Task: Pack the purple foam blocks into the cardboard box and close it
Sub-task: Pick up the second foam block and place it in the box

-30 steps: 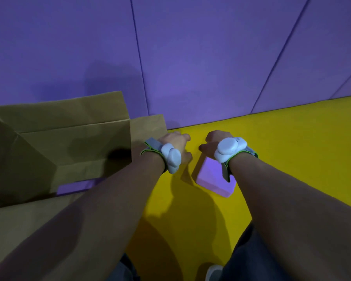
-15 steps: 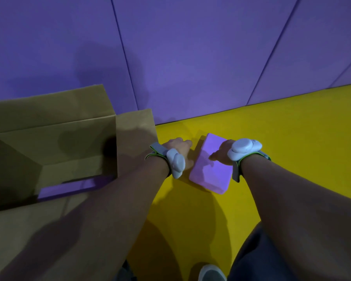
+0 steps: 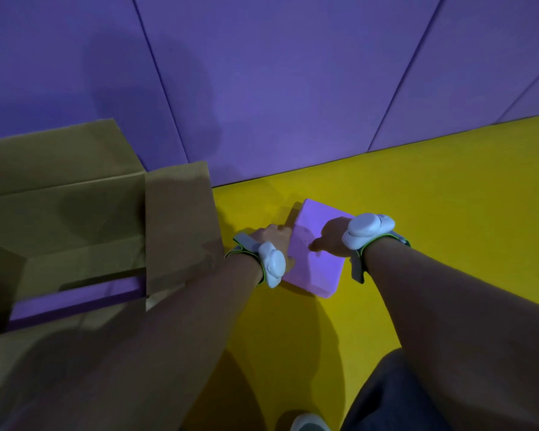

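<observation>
We have both hands on one purple foam block [image 3: 311, 262], which is on the yellow floor [image 3: 433, 197], near the purple wall [image 3: 277, 73]. Our left hand [image 3: 273, 241] presses against the block's left side, fingers curled around its edge. Our right hand [image 3: 332, 236] lies over the block's top and right side, fingers bent down onto it. So both hands are gripping the block between them. We cannot tell if the block is lifted or touching the floor; it looks tilted, far corner higher.

White trackers on green-edged straps sit on both wrists: left wrist tracker [image 3: 273, 264], right wrist tracker [image 3: 367, 228].

The cardboard box [image 3: 75, 219] stands at left, just beside our left forearm, flaps open and standing up. The right flap [image 3: 178, 225] is upright between the box opening and the block. Inside the box, low down, another purple foam block [image 3: 75, 301] shows as a flat strip, partly hidden by the near wall of the box.

Bottom edge: a white shoe tip [image 3: 308, 423] and dark trouser leg [image 3: 395, 396].
</observation>
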### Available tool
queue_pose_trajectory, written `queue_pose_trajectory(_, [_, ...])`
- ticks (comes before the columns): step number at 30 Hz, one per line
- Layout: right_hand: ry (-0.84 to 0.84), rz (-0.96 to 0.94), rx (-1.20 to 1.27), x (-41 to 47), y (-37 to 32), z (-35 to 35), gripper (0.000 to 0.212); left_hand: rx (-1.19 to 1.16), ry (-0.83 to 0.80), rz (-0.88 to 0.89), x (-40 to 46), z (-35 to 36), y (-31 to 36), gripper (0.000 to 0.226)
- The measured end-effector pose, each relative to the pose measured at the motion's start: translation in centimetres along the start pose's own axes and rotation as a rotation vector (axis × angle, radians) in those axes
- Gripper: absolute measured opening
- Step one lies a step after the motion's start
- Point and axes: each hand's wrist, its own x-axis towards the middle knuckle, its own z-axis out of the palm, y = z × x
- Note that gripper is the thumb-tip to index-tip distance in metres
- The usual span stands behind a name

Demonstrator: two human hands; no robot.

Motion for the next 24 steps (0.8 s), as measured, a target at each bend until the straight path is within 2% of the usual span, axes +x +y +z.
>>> queue_pose_trajectory(3, [-0.069,0.047,-0.005,0.3,0.3,-0.3,0.054,0.021,-0.065,-0.025,0.4,0.3,0.5,0.051])
queue_pose_trajectory(7, [-0.223,0.153,0.241,0.3,1.9,0.4,0.050,-0.004,-0.082,-0.027,1.2,1.1,0.9,0.042])
queue_pose_trajectory(9, [-0.209,0.167,0.348,0.5,2.6,1.7,0.042,0.013,-0.104,-0.008,1.4,1.8,1.0,0.047])
queue_pose_trajectory(11, [-0.187,0.205,0.412,0.8,2.9,2.8,0.043,0.064,-0.100,0.018,1.3,2.5,0.9,0.056])
queue_pose_trajectory(14, [-0.256,0.215,0.459,1.1,2.7,3.2,0.040,0.092,-0.134,-0.002,1.6,3.1,1.2,0.073])
queue_pose_trajectory(16, [-0.292,0.197,0.515,1.6,2.5,3.0,0.039,0.038,-0.192,-0.036,2.1,3.3,1.5,0.074])
queue_pose_trajectory(19, [-0.265,0.189,0.523,1.5,2.3,2.7,0.056,-0.068,-0.223,-0.079,2.6,3.6,1.6,0.056])
queue_pose_trajectory(21, [-0.334,0.170,0.610,0.5,1.9,2.2,0.063,-0.077,-0.235,-0.080,2.7,3.6,1.7,0.061])
queue_pose_trajectory(23, [-0.336,0.144,0.676,-0.2,1.8,2.0,0.069,-0.098,-0.245,-0.082,2.3,3.3,1.8,0.064])
queue_pose_trajectory(24, [-0.342,0.215,0.778,-0.3,2.0,2.1,0.066,-0.121,-0.249,-0.079,2.1,3.1,2.0,0.063])
